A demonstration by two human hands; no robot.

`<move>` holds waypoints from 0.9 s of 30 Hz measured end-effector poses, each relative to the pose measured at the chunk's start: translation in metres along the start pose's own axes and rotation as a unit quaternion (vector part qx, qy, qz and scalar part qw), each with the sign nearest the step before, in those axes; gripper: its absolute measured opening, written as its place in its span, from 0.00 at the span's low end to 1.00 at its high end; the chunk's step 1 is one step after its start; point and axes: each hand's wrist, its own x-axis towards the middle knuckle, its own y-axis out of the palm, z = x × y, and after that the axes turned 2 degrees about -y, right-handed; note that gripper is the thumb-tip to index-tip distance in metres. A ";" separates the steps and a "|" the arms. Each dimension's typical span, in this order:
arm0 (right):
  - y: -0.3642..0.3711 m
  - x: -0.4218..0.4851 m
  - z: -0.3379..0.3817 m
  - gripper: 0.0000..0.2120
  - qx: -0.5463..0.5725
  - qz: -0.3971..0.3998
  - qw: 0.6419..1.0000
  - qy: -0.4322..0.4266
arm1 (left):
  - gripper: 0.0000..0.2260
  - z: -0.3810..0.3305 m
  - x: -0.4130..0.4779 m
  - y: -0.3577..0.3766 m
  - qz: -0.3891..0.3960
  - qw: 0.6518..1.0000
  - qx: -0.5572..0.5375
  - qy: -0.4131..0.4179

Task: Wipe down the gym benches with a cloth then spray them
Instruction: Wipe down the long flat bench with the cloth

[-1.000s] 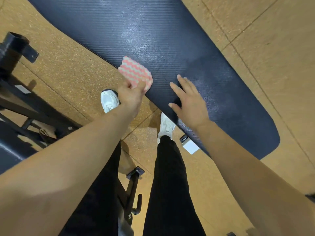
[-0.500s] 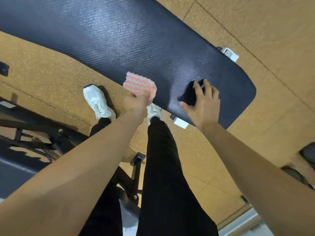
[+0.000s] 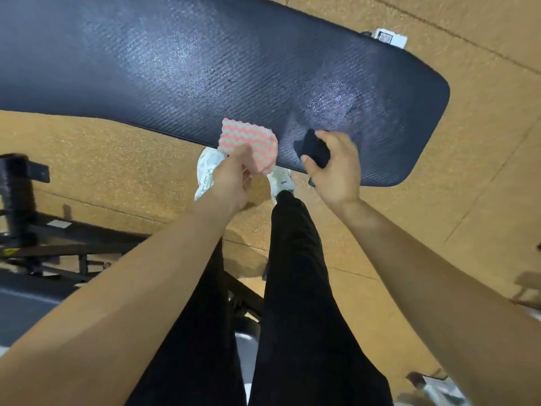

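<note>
A long dark navy bench pad (image 3: 205,68) with a ribbed surface runs across the top of the head view, its rounded end at the right. My left hand (image 3: 231,183) grips a pink and white zigzag cloth (image 3: 248,142), held at the pad's near edge. Just to its right, my right hand (image 3: 336,171) is closed around a small dark object (image 3: 313,148) lifted slightly off the pad. What that object is cannot be made out. A faint sheen shows on the pad above my right hand.
The floor (image 3: 102,159) is tan and speckled. A black metal machine frame (image 3: 44,238) stands at the left. A white-labelled bench foot (image 3: 389,38) pokes out behind the pad. My white shoes (image 3: 207,168) stand against the pad's near edge. Blurred items lie at the bottom right.
My right hand went from flat on the pad to closing on the small dark object and lifting it. The left hand with the cloth slid toward the pad's near edge.
</note>
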 end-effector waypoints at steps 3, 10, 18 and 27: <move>0.038 -0.029 0.030 0.20 0.251 0.008 0.943 0.218 | 0.13 -0.008 0.005 -0.021 0.034 0.999 0.029 -0.019; 0.103 -0.030 0.093 0.22 0.684 0.071 0.548 0.477 | 0.14 -0.042 0.018 -0.049 0.055 0.978 0.201 -0.011; 0.134 -0.004 0.128 0.13 0.795 -0.074 0.392 0.457 | 0.07 -0.079 0.026 -0.089 0.025 0.854 0.425 0.299; 0.113 -0.012 0.086 0.14 0.813 -0.151 0.364 0.428 | 0.30 -0.079 0.040 -0.088 0.074 0.377 0.777 0.498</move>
